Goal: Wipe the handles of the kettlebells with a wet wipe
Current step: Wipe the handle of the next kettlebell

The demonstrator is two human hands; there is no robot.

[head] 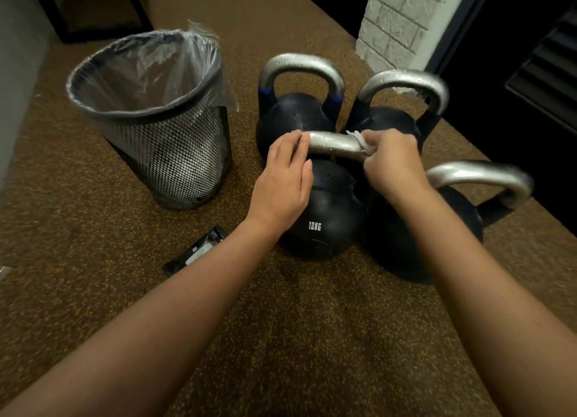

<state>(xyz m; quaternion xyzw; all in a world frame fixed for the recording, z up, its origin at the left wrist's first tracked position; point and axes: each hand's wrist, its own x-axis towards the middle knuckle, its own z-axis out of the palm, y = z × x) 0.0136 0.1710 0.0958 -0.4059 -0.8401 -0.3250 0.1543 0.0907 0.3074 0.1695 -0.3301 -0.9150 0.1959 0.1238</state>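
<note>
Four black kettlebells are clustered on the speckled rubber floor [93, 229], and the near-left one, the 12KG kettlebell [321, 217], is being worked on. Its steel handle [335, 143] is steadied at the left end by the left hand [285, 179], laid over the bar with the fingers draped rather than clenched. The wet wipe [359, 142] is bunched in the right hand [393, 163], which is wrapped tight around the handle's right end, so only a scrap of white is seen poking out.

Droplets can be seen all over this handle and on the two rear handles [301, 65], so a slip is probably the main risk: a wet bar plus a loose left hold, and the bell could be rocked into its neighbour on the right, which sits just beside it. The wipe could also be shredded or dropped if it's dragged hard. A lined mesh bin [150, 110] and a dark wipes packet [196, 251] are close by.
</note>
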